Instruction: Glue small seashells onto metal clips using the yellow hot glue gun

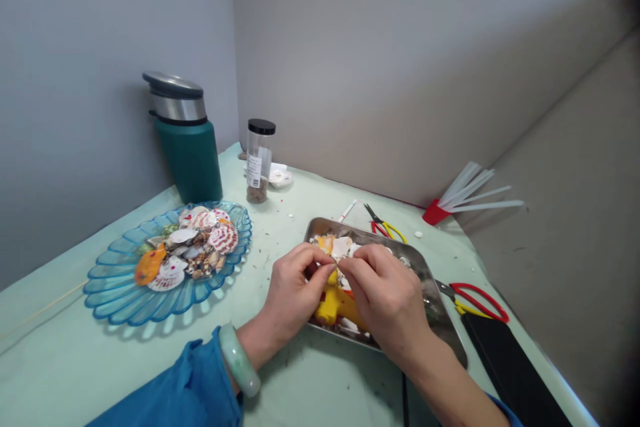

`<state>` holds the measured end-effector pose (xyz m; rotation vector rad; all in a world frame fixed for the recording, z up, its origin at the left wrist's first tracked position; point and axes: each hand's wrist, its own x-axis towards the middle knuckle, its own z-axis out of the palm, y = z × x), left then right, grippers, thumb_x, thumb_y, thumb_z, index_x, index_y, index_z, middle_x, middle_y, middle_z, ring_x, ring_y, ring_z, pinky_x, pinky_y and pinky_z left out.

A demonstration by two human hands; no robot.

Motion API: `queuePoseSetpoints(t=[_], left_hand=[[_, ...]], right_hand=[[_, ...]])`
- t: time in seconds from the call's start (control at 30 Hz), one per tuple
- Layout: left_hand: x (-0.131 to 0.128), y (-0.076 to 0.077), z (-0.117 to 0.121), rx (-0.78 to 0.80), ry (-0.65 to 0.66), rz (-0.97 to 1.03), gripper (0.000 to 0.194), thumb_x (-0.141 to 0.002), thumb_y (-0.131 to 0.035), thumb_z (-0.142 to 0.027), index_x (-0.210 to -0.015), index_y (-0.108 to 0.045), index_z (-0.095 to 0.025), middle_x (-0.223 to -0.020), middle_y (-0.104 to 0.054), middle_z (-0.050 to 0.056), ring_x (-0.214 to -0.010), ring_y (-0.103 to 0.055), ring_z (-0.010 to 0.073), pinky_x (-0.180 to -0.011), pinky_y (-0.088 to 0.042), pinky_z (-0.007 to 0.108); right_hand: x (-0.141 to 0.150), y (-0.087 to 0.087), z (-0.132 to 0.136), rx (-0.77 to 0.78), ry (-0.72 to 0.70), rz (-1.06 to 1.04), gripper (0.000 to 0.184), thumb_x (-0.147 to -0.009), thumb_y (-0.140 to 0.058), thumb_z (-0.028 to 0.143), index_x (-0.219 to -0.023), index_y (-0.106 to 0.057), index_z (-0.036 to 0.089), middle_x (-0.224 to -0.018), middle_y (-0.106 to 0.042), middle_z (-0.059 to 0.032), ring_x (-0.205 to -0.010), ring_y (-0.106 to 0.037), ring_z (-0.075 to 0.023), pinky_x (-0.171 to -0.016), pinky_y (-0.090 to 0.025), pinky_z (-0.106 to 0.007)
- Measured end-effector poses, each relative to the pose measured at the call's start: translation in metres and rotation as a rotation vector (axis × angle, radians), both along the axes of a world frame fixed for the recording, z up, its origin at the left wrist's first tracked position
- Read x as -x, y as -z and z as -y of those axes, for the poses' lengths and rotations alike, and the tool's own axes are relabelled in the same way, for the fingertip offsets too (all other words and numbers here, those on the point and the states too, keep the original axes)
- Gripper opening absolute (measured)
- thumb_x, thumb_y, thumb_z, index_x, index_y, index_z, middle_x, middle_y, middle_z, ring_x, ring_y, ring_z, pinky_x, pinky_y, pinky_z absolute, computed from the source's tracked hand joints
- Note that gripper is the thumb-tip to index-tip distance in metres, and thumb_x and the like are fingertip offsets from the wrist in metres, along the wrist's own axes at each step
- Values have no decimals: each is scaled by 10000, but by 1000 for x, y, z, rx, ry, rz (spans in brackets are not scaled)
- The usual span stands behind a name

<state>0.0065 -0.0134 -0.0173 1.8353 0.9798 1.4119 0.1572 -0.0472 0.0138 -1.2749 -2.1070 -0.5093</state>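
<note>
Fingertips almost together, my left hand (299, 283) and my right hand (383, 287) are both closed in a pinch over a metal tray (445, 320). Whatever sits between the fingertips is too small to name. Under them in the tray lies a yellow glue gun (330, 307), partly covered by my right hand. Pale shells (343, 247) are spread around it. A jade-coloured bangle (239, 360) circles my left wrist, next to a blue sleeve.
A blue scalloped plate (113, 283) of shells stands at left, before a teal bottle (190, 160). Behind are a clear jar (257, 163), scissors (387, 227) and a red cup (436, 212) of glue sticks. Red-yellow scissors (480, 300) and a black flat object (515, 370) lie right.
</note>
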Motion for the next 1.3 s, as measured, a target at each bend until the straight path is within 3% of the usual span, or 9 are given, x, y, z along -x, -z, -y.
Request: queuePoseSetpoints(t=[0.2, 0.43, 0.8, 1.3], left_hand=[[0, 1, -1, -1, 6, 9, 84, -796, -597, -116, -730, -638, -150, -756, -628, 25, -675, -570, 122, -613, -435, 219], [-2, 1, -2, 40, 1, 28, 91, -813, -590, -153, -733, -635, -151, -748, -620, 22, -657, -559, 122, -604, -430, 228], [0, 1, -1, 13, 8, 23, 89, -811, -591, -143, -741, -643, -156, -764, -629, 26, -680, -571, 127, -617, -435, 230], [1, 0, 0, 22, 17, 28, 93, -799, -591, -133, -728, -639, -171, -757, -629, 21, -682, -572, 134, -627, -441, 237]], right_hand=[[0, -2, 1, 30, -5, -20, 176, -899, -511, 153, -805, -661, 148, -748, -550, -49, -687, -499, -160, -595, -364, -267], [-5, -8, 1, 102, -58, -75, 178, -865, -539, 141, -1022, -624, 143, -871, -554, -71, -768, -532, -182, -642, -421, -283], [-2, -8, 1, 77, -63, -104, 169, -887, -511, 143, -820, -666, 143, -771, -527, -56, -696, -494, -161, -599, -395, -272], [-2, -5, 0, 89, -55, -98, 198, -895, -482, 142, -810, -659, 173, -762, -536, -49, -703, -503, -163, -606, -406, -262]])
